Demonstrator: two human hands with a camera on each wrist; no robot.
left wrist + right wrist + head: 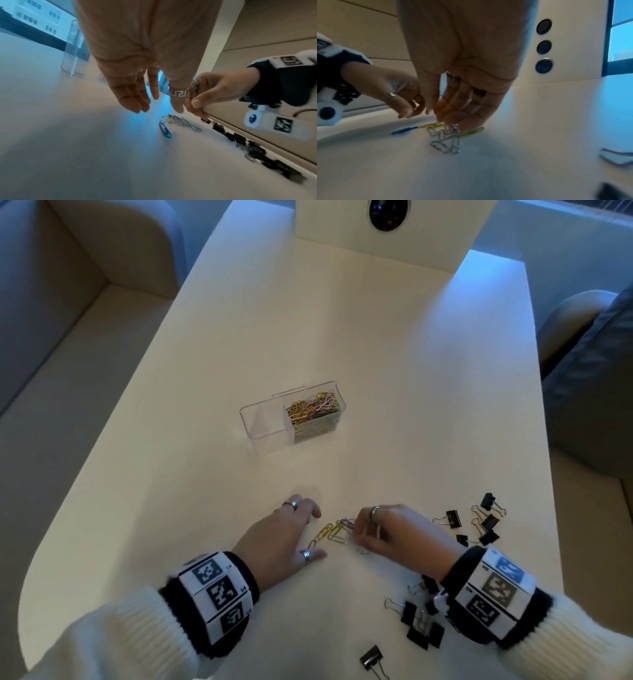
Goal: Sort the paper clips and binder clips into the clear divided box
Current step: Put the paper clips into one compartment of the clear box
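The clear divided box stands mid-table; its right compartment holds a heap of coloured paper clips, and the left compartment looks empty. Near the front edge, a few loose paper clips lie between my hands. My left hand hovers just left of them with relaxed fingers, holding nothing. My right hand has curled fingers and pinches at the clip cluster. A blue clip lies apart from it. Black binder clips lie scattered to the right.
More binder clips lie under my right wrist, and one sits at the table's front edge. A white panel with a round lens stands at the far end. Sofas flank the table.
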